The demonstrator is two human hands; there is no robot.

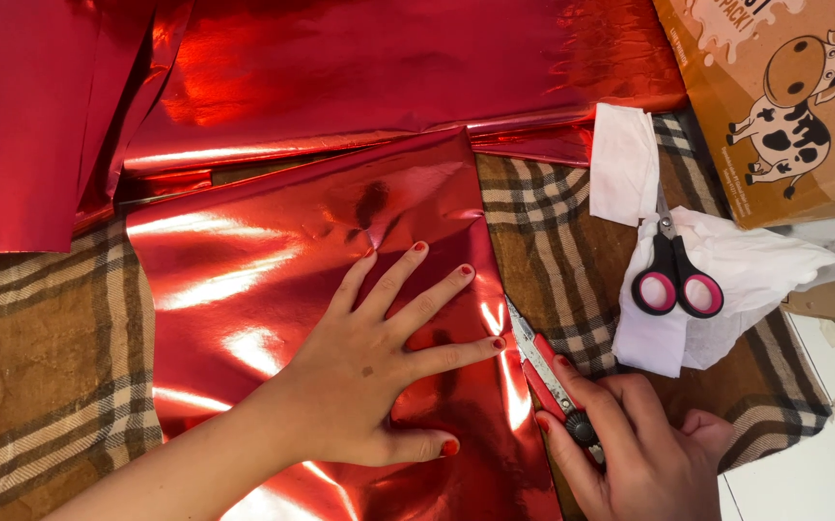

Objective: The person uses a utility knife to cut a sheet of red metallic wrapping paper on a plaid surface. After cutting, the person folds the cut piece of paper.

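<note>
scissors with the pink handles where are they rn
In the head view, the scissors lie right of centre on white tissue paper, above the right hand and below the cardboard box.

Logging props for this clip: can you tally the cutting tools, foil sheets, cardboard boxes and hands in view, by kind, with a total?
Cutting tools: 2, the red utility knife in the right hand and the black-and-pink scissors on white tissue
Red foil sheets: at least 2, the pressed sheet under the left hand and the rear foil
Cardboard boxes: 1
Hands: 2
Total: 7
</note>
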